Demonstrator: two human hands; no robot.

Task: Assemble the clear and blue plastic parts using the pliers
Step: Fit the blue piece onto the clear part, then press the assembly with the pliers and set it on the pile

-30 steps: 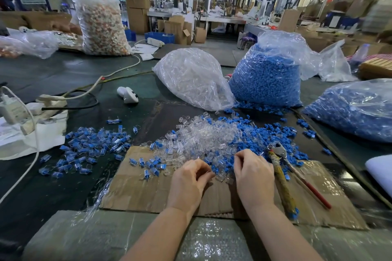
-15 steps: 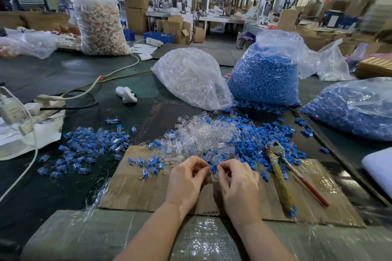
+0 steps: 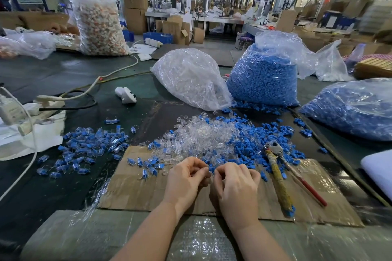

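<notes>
Cardboard (image 3: 135, 193) on factory table: left hand (image 3: 186, 178) pinches clear part (image 3: 209, 179), right hand (image 3: 235, 184) pinches blue part (image 3: 211, 169).

Bare cardboard sheet (image 3: 135, 188) open left of both hands and along its near edge. Far edge of the sheet crowded by the heap of clear and blue parts (image 3: 212, 135). Right side of the sheet blocked by the pliers (image 3: 280, 174) lying lengthwise. Beyond the sheet, walled off by the clear-parts bag (image 3: 191, 78) and the blue-parts bag (image 3: 263, 76). Left of the sheet, scattered assembled pieces (image 3: 89, 146) on the table.
</notes>
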